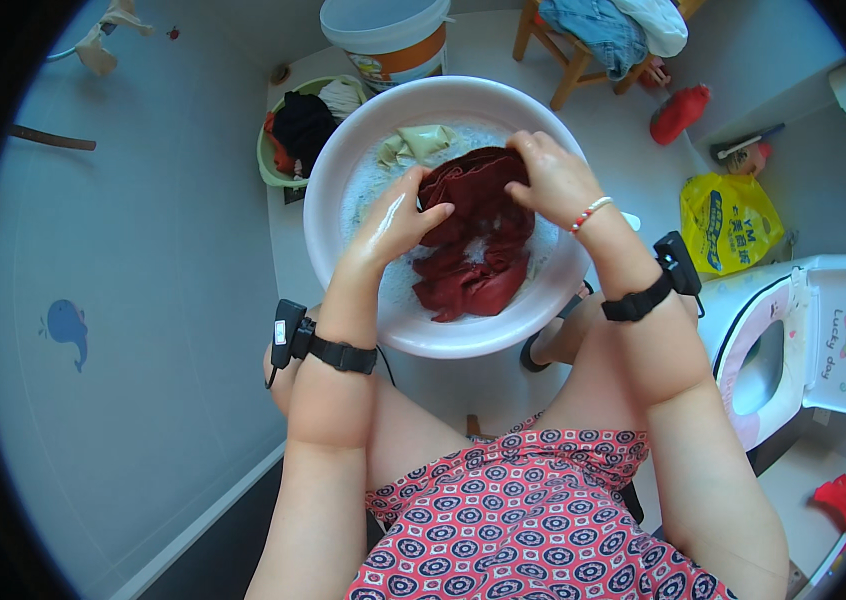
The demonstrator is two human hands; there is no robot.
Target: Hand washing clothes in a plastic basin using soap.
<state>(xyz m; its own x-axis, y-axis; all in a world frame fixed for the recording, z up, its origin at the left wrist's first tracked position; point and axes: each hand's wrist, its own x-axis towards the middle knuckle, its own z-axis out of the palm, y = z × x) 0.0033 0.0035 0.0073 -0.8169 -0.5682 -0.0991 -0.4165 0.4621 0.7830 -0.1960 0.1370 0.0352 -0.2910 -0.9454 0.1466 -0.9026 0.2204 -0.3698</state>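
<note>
A large white plastic basin [328, 259] stands before me with sudsy water in it. A wet dark red garment [479, 187] is stretched between my two hands, its upper edge raised and its lower folds lying in the suds. My left hand [397, 214] grips the garment's left edge between thumb and fingers and has foam on its back. On the other side, my right hand [547, 176] grips the upper right edge. Behind the garment, a pale beige-green cloth [419, 144] lies in the foam near the basin's far wall.
Around the basin are a green tub [267, 161] of clothes, a large plastic bucket [393, 45], a wooden chair [577, 69] with clothes, a red bottle [680, 114], a yellow plastic bag [730, 221] and an open toilet [794, 315]. A wall rises at the left.
</note>
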